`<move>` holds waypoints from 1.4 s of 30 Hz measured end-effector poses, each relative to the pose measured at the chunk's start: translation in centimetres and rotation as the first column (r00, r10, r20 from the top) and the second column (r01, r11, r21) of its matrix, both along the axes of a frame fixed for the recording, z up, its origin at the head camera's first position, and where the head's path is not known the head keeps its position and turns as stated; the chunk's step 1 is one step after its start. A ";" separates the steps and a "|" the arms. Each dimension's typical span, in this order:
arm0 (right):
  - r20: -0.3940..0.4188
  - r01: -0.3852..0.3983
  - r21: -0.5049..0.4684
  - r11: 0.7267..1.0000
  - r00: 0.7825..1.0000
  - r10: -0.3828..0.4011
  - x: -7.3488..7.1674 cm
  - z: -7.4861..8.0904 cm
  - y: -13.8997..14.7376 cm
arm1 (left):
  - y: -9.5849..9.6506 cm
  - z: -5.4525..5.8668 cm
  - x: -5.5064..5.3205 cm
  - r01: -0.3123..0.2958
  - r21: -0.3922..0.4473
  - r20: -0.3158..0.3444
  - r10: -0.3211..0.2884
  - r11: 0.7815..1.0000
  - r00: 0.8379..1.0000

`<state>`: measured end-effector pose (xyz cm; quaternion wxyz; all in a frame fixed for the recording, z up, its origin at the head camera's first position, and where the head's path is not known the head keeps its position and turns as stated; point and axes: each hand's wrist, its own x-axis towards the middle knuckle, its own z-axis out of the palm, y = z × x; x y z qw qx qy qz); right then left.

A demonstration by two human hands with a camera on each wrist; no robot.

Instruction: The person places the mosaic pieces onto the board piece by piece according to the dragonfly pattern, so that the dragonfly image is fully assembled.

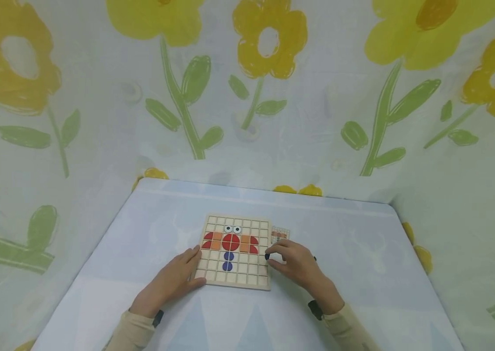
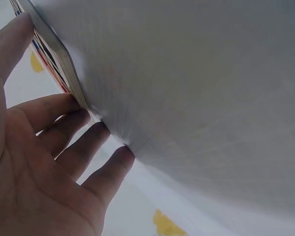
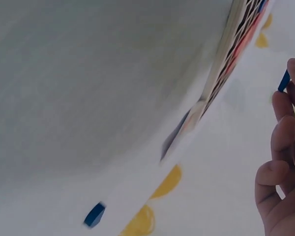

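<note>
A wooden grid board (image 1: 247, 279) lies on the table, with coloured tiles in some of its cells. Red and orange tiles form a wide shape around a red disc (image 1: 231, 243), with two eye tiles (image 1: 232, 229) above and blue rounded tiles (image 1: 227, 261) below. My left hand (image 1: 172, 278) touches the board's left edge and near-left corner, fingers fairly straight. Over the board's right edge, my right hand (image 1: 296, 263) pinches a small dark blue tile (image 3: 284, 81) between thumb and fingertip. The tile's exact shape is hard to tell.
A small pattern card (image 1: 280, 234) lies against the board's right side, partly behind my right hand. Another blue tile (image 3: 94, 215) sits on the table to the right. The pale table (image 1: 344, 219) meets a flower-printed cloth (image 1: 300, 136) at its back edge.
</note>
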<state>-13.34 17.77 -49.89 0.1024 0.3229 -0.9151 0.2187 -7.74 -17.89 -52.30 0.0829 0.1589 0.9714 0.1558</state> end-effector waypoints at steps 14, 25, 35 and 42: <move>0.082 -0.078 -0.041 0.996 0.993 0.081 1.6 0.8 -5.6 | 0.1 0.1 -0.1 -0.007 0.003 0.013 0.007 1.000 1.000; 0.060 -0.124 -0.018 0.992 0.990 0.125 2.1 0.4 -8.5 | 0.0 0.3 0.0 0.011 0.021 0.009 -0.012 1.000 1.000; 0.099 -0.217 0.183 0.959 0.974 0.202 2.5 0.3 -11.1 | -0.1 0.4 0.0 -0.001 0.032 0.019 0.001 1.000 1.000; 0.128 -0.201 0.259 0.945 0.977 0.173 2.1 -0.2 -11.9 | 0.1 0.3 -0.1 0.005 0.018 0.008 -0.005 1.000 1.000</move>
